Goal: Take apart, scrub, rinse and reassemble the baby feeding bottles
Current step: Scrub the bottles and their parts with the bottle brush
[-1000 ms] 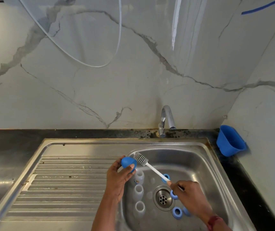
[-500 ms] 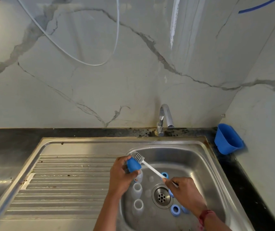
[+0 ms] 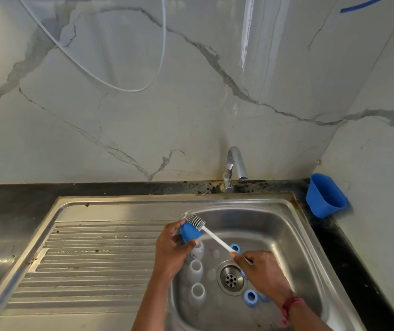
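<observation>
My left hand point(image 3: 173, 253) grips a blue bottle cap point(image 3: 189, 233) over the left side of the sink basin point(image 3: 284, 237). My right hand point(image 3: 261, 274) holds the white handle of a bottle brush point(image 3: 196, 222), whose bristled head rests against the top of the cap. Three clear bottle bodies stand open in the basin: one point(image 3: 197, 250) just under the cap, one point(image 3: 195, 268) in the middle, one point(image 3: 198, 293) nearest me. Blue screw rings point(image 3: 251, 297) lie around the drain point(image 3: 230, 278), another ring point(image 3: 235, 247) behind the brush handle. Clear teats beside the bottles are faint.
The tap point(image 3: 233, 168) rises at the back of the basin, no water running. A ribbed steel drainboard point(image 3: 91, 263) stretches to the left. A blue plastic holder point(image 3: 325, 195) hangs on the right wall. Black countertop point(image 3: 12, 201) borders the sink.
The cap has turned in my left hand, from showing its rounded top to showing its side. The brush head has slid left along it.
</observation>
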`<state>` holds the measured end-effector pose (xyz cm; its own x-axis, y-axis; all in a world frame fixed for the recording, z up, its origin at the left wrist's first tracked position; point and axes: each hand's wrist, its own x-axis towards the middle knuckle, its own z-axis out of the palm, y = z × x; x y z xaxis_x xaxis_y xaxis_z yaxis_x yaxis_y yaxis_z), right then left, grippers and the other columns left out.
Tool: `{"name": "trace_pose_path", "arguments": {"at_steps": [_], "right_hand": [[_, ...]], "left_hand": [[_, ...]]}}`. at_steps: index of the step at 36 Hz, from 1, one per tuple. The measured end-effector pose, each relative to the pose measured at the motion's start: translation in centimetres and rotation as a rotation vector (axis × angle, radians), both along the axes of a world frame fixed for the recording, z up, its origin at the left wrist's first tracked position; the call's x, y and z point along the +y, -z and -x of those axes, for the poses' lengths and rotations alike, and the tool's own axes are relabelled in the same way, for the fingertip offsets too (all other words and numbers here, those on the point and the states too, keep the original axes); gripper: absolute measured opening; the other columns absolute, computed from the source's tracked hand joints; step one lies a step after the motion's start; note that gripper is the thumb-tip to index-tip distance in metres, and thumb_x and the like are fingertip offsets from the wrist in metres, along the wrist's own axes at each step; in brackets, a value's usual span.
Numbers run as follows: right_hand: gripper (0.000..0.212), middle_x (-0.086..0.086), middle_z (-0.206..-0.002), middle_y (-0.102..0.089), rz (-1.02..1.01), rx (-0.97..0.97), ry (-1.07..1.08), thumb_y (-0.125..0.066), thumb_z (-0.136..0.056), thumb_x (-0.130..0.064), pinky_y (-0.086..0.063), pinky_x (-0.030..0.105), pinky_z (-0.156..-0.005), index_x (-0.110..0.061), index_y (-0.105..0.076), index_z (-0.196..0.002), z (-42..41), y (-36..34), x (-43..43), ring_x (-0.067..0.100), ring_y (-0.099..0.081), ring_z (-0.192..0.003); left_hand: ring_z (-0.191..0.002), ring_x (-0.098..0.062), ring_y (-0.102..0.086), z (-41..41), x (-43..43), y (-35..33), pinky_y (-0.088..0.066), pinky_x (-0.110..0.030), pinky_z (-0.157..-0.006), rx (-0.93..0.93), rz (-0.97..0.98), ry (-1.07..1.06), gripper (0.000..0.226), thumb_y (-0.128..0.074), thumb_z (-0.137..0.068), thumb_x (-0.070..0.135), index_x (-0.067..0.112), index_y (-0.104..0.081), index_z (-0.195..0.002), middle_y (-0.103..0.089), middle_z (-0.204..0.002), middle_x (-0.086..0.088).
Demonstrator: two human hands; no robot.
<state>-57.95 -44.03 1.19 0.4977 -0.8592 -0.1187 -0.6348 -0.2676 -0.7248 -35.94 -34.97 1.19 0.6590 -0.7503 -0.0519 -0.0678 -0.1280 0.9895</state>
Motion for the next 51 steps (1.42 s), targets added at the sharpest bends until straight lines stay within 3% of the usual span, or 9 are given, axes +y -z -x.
{"name": "trace_pose_path", "arguments": {"at_steps": [7, 13, 17, 20, 25, 34, 43, 48, 51], "right_hand": [[0.062, -0.009, -0.038, -0.035, -0.074, -0.073, 0.027, -0.066, -0.092, -0.041, -0.030, 0.015, -0.045, -0.021, -0.035, -0.041, 0.2, -0.5, -0.2, 0.004, -0.041, -0.035], [0.060, -0.005, -0.044, -0.042, -0.055, -0.046, 0.021, -0.064, -0.090, -0.050, -0.036, 0.022, -0.043, -0.018, -0.040, -0.044, 0.7, 0.9, -0.1, 0.007, -0.034, -0.039], [0.064, -0.007, -0.040, -0.035, -0.032, -0.025, 0.030, -0.064, -0.091, -0.048, -0.028, 0.017, -0.045, -0.018, -0.033, -0.044, 0.2, 0.4, -0.1, 0.008, -0.030, -0.040], [0.064, -0.008, -0.041, -0.033, -0.041, -0.041, 0.037, -0.065, -0.091, -0.046, -0.028, 0.019, -0.046, -0.019, -0.035, -0.041, 0.5, 0.6, -0.5, 0.008, -0.029, -0.041], [0.059, -0.005, -0.044, -0.038, -0.041, 0.024, -0.006, -0.060, -0.089, -0.057, -0.032, 0.028, -0.051, -0.013, -0.045, -0.052, 1.7, 1.5, -0.8, 0.008, -0.031, -0.044], [0.060, -0.006, -0.044, -0.041, -0.092, -0.004, 0.028, -0.062, -0.090, -0.053, -0.034, 0.023, -0.049, -0.019, -0.044, -0.045, 0.3, 0.8, -0.9, 0.008, -0.034, -0.043], [0.060, -0.009, -0.036, -0.032, -0.084, 0.044, -0.040, -0.062, -0.093, -0.046, -0.028, 0.016, -0.044, -0.033, -0.050, -0.035, 1.4, 0.3, -0.3, 0.009, -0.030, -0.039], [0.061, -0.009, -0.037, -0.036, -0.085, 0.046, -0.019, -0.061, -0.091, -0.051, -0.031, 0.019, -0.046, -0.025, -0.048, -0.038, 1.0, 0.3, -0.7, 0.008, -0.033, -0.039], [0.061, -0.006, -0.043, -0.040, -0.053, 0.053, -0.008, -0.060, -0.091, -0.054, -0.035, 0.023, -0.048, -0.016, -0.042, -0.046, 0.2, 0.4, -1.0, 0.008, -0.034, -0.041]], "left_hand": [[-0.097, -0.028, -0.072, -0.5, -0.1, 0.3, -0.059, -0.038, -0.082, 0.262, 0.103, -0.105, 0.056, -0.085, -0.072, 0.004, 0.021, -0.064, -0.120, -0.072, -0.110, -0.014], [-0.098, -0.028, -0.072, -0.3, 0.1, 0.2, -0.060, -0.045, -0.085, 0.158, 0.048, -0.018, 0.054, -0.083, -0.074, 0.000, 0.018, -0.063, -0.121, -0.070, -0.116, -0.015], [-0.097, -0.019, -0.073, 0.2, 0.1, -0.1, -0.062, -0.036, -0.073, 0.028, 0.027, 0.068, 0.054, -0.083, -0.074, 0.001, 0.014, -0.060, -0.122, -0.067, -0.120, -0.010], [-0.101, -0.009, -0.070, 0.0, 0.0, -0.8, -0.061, -0.030, -0.079, -0.030, 0.022, 0.075, 0.054, -0.085, -0.074, 0.007, 0.018, -0.061, -0.121, -0.065, -0.121, -0.001], [-0.103, -0.016, -0.070, -0.8, 0.6, -1.3, -0.059, -0.048, -0.087, -0.012, 0.051, -0.013, 0.055, -0.085, -0.069, 0.027, 0.024, -0.064, -0.120, -0.068, -0.121, -0.003], [-0.108, 0.010, -0.058, 0.9, -0.7, -1.9, -0.046, -0.006, -0.086, -0.230, -0.004, 0.114, 0.049, -0.082, -0.079, 0.011, 0.029, -0.059, -0.119, -0.064, -0.117, 0.012], [-0.095, 0.014, -0.060, 0.4, -0.3, -1.3, -0.044, -0.003, -0.074, -0.224, 0.016, -0.021, 0.042, -0.077, -0.084, 0.009, 0.014, -0.062, -0.122, -0.065, -0.114, 0.003], [-0.096, 0.015, -0.058, 0.8, -1.0, -1.3, -0.044, -0.002, -0.077, -0.228, -0.010, 0.022, 0.042, -0.078, -0.084, 0.015, 0.023, -0.061, -0.121, -0.064, -0.118, 0.002], [-0.084, 0.016, -0.060, 1.3, -1.4, -1.1, -0.048, -0.004, -0.065, -0.208, -0.018, 0.056, 0.045, -0.077, -0.084, 0.015, 0.018, -0.060, -0.126, -0.061, -0.120, 0.001]]}}
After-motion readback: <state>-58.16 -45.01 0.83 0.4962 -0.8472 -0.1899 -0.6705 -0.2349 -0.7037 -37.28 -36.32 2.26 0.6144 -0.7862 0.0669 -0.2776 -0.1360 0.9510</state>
